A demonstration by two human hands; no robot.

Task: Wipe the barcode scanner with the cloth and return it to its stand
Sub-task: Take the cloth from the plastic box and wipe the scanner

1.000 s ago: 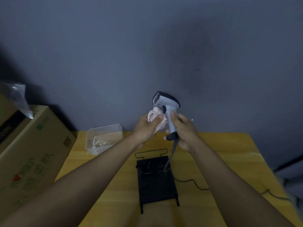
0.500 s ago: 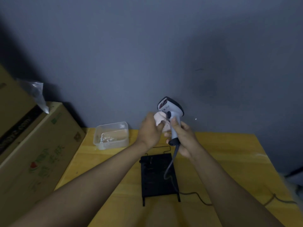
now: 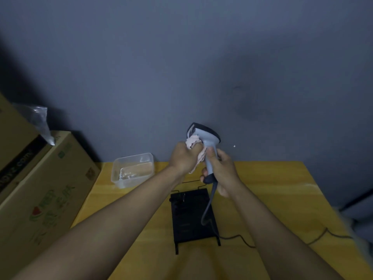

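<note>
In the head view, the grey barcode scanner (image 3: 209, 150) is gripped upright by its handle in the right hand (image 3: 222, 170); a pink cloth (image 3: 194, 147) is clenched by the left hand's (image 3: 182, 158) fingers (image 3: 196, 148) against its head, above the black stand (image 3: 191, 215) on the yellow desk (image 3: 272, 188), a clear container (image 3: 132, 169) at ten o'clock, cardboard boxes (image 3: 40, 199) at nine

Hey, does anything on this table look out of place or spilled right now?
Nothing stands out. The stand lies flat on the table, and the clear tub sits upright; no spill shows.
</note>
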